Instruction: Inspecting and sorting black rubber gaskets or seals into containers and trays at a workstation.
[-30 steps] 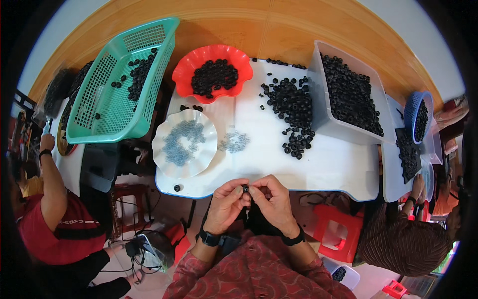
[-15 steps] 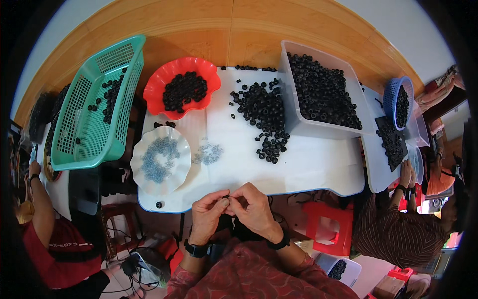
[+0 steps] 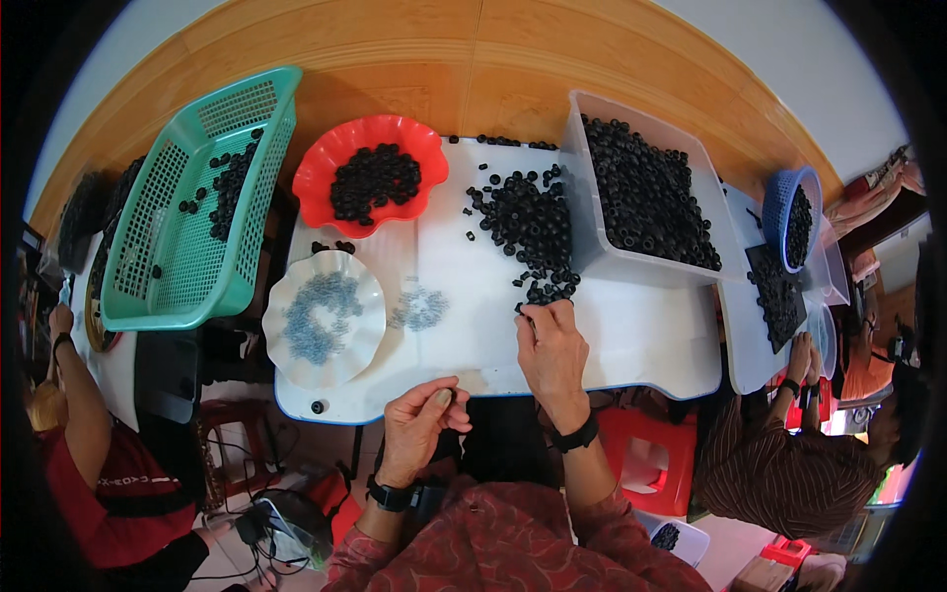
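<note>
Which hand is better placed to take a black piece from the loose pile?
The right hand, probably: it is at the pile's near edge; the left hand is farther away and seems to hold a dark piece.

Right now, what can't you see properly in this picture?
All in the head view:
The dark thing in the left hand: mostly covered by that hand's own grip.
Whether the right hand holds anything: its own grip hides that.
The shape of the clear bits on the white plate: too small.
The bin's floor: buried under black pieces.
</note>
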The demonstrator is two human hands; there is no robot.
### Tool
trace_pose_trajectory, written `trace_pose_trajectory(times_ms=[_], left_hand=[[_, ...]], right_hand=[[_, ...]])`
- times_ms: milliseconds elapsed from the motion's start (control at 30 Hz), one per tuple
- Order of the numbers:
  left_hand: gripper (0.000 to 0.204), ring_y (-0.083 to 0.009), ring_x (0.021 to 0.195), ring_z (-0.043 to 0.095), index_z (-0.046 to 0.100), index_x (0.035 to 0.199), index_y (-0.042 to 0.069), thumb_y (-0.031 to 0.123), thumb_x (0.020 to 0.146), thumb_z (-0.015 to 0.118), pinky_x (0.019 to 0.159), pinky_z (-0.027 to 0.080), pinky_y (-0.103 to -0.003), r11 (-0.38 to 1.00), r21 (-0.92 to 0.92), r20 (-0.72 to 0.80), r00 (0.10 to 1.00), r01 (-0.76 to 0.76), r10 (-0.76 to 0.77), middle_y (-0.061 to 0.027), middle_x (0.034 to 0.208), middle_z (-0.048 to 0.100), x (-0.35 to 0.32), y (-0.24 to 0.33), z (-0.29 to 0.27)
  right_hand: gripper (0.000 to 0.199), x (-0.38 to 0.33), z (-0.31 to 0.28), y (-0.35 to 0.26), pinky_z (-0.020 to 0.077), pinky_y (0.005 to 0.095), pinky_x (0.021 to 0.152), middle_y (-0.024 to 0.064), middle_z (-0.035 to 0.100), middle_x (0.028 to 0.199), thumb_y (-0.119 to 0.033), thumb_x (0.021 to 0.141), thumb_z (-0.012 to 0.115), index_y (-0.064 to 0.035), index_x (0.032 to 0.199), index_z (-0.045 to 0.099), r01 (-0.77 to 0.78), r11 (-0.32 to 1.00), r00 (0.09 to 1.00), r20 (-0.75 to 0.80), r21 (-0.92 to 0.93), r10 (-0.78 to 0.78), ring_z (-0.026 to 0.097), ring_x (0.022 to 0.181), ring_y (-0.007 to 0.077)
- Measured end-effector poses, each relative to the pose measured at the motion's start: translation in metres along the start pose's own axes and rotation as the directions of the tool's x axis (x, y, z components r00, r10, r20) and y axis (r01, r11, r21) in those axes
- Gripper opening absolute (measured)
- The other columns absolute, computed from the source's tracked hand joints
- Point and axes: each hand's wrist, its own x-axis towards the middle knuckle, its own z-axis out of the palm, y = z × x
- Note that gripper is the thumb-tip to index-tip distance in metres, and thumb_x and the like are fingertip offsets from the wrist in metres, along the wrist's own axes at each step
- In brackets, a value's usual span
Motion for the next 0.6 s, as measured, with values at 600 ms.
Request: trace_pose_trajectory(times_ms=[600], left_hand=[[0.025, -0.0165, 0.077, 0.066, 0.059, 0.119, -0.004, 0.006, 0.097, 0.053, 0.069, 0.06, -0.032, 0.999, -0.045, 0.041, 0.999, 0.012, -0.01, -0.0165, 0.101, 0.067, 0.0, 0.002, -0.002]], right_hand=[[0.012, -0.006, 0.004, -0.01, 0.0492, 0.0397, 0.062, 0.0102, 0.052, 0.095, -0.008, 0.077, 0.07, -0.0066, 0.088, 0.067, -0.052, 0.995, 0.986, 0.16, 0.08, 0.039, 0.061, 0.073, 0.03]])
